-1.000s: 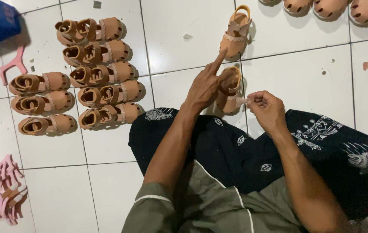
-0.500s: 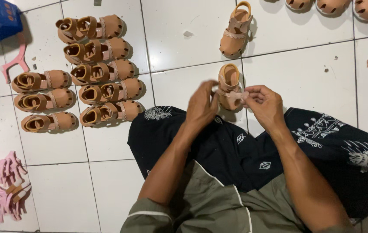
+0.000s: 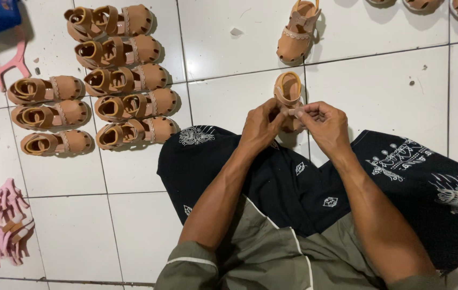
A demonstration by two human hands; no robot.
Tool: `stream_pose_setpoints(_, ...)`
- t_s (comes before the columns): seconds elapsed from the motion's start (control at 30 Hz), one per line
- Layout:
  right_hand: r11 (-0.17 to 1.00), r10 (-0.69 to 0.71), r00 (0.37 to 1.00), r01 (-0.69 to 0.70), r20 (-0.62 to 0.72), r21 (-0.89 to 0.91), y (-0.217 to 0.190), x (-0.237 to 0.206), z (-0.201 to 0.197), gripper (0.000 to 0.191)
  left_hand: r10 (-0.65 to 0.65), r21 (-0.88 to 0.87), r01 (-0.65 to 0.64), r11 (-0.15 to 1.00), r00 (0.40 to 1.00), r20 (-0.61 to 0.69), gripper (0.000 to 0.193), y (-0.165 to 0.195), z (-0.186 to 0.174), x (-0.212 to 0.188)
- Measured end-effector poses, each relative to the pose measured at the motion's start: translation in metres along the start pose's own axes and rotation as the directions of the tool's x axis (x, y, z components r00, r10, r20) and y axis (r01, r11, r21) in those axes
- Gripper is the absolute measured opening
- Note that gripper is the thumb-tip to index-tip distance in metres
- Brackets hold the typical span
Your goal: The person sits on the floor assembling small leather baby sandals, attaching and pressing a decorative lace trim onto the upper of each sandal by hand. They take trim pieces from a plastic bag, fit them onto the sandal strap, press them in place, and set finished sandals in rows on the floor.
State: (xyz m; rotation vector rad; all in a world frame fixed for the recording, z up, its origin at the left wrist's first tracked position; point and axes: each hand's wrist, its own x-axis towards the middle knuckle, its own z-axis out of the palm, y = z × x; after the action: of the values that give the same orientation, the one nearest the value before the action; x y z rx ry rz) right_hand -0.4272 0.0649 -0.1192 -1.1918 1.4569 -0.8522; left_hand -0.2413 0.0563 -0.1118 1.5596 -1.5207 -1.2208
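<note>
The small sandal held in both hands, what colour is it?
Tan brown small sandal, seen best in the head view.

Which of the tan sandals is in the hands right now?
The small tan rubber sandal pinched between the left hand and right hand, above the dark patterned cloth. The others lie untouched on the white tiled floor.

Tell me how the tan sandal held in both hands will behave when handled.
The tan sandal looks small and moulded, so probably light. Its thin strap likely flexes, since the left hand and right hand pinch it. Its flat sole makes rolling unlikely.
</note>
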Motion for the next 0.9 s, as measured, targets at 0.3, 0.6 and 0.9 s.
stream_pose_setpoints(0.3, 0.984, -0.143, 0.986, 0.131, -0.091, -0.12, 0.015, 0.023, 0.0, 0.018, 0.079, 0.065, -0.073, 0.995, 0.991, -0.108, 0.021, -0.01, 0.004, 0.014)
stream_pose_setpoints(0.6, 0.988, -0.116, 0.988, 0.105, -0.098, -0.111, 0.019, 0.03, 0.0, 0.019, 0.128, 0.081, -0.116, 0.99, 0.979, -0.16, 0.015, -0.012, 0.009, 0.02)
stream_pose_setpoints(0.9, 0.994, -0.1, 0.991, 0.095, -0.094, -0.058, 0.021, 0.03, 0.0, 0.018, 0.19, 0.158, -0.162, 0.974, 0.965, -0.182, 0.014, -0.007, 0.007, 0.019)
